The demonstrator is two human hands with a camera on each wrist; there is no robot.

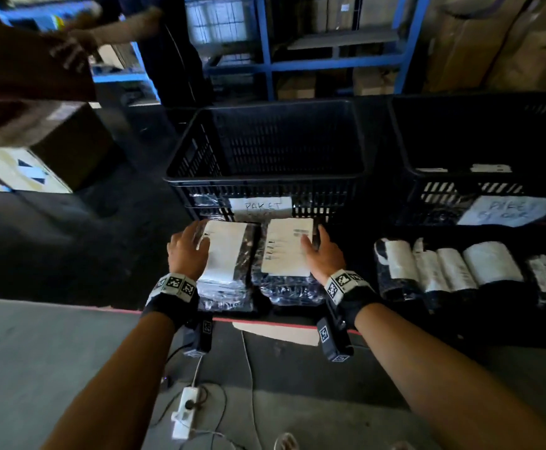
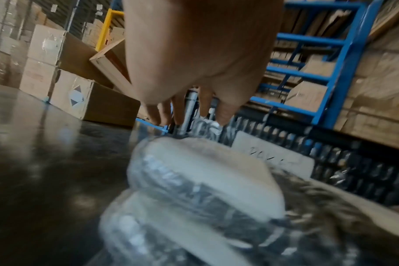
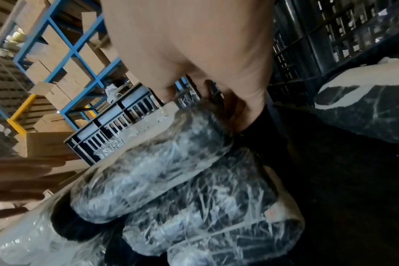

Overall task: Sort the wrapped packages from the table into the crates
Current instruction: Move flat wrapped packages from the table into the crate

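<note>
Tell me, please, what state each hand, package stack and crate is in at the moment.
left hand: resting on left stack, fingers spread
right hand: resting on right stack
left stack: on table
right stack: on table
middle crate: looks empty
right crate: holding packages

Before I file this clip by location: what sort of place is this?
Most likely a warehouse packing area: blue racking loaded with cardboard boxes, black crates with handwritten labels, and rows of wrapped packages on the table.
</note>
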